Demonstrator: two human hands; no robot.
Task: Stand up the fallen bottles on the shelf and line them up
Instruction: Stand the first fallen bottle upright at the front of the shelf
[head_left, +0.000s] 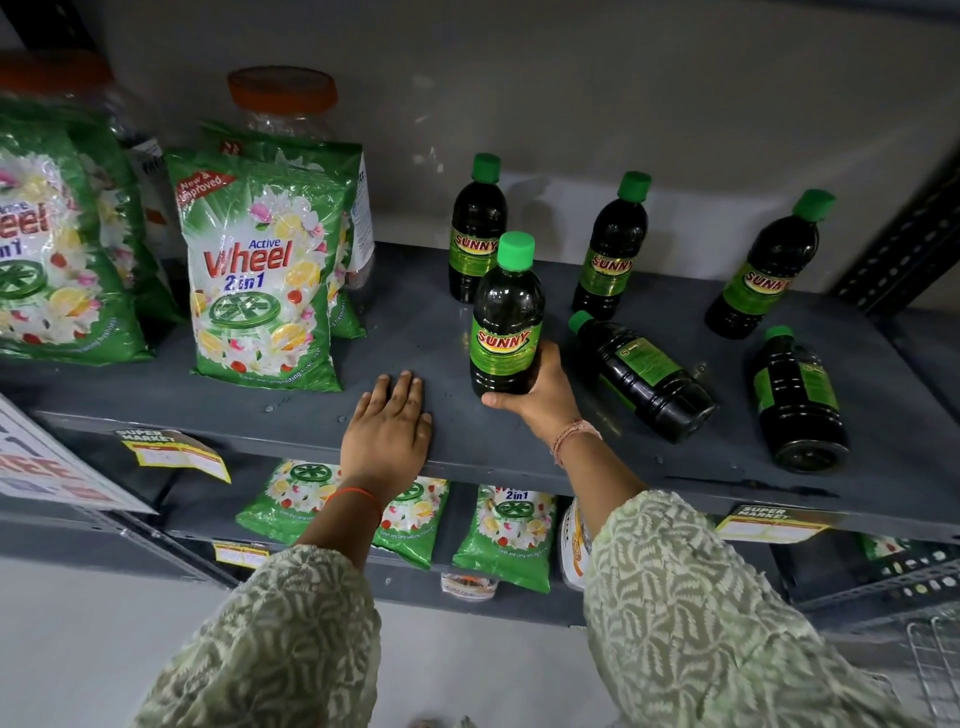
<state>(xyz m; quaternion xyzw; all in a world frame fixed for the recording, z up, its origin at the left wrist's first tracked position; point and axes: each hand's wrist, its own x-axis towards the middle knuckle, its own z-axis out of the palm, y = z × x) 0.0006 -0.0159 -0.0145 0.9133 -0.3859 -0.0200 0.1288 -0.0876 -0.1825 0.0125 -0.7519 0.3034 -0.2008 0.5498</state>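
On a grey metal shelf (415, 332) we note the right hand (540, 395) wrapped round the base of an upright SUNNY bottle (506, 322): dark liquid, green cap, green label. The left hand (387, 431) lies flat, fingers spread, at the shelf edge. Three bottles stand behind; two fallen bottles (644, 376) lie rightward. Wheel detergent packs (260, 270) stand left.

The right hand (540, 400) has its grip round an upright bottle (506, 322) on the shelf (415, 332); the left hand (387, 426) lies flat.

Single head view, looking forward and down, close on grey shelf (426, 332) front.
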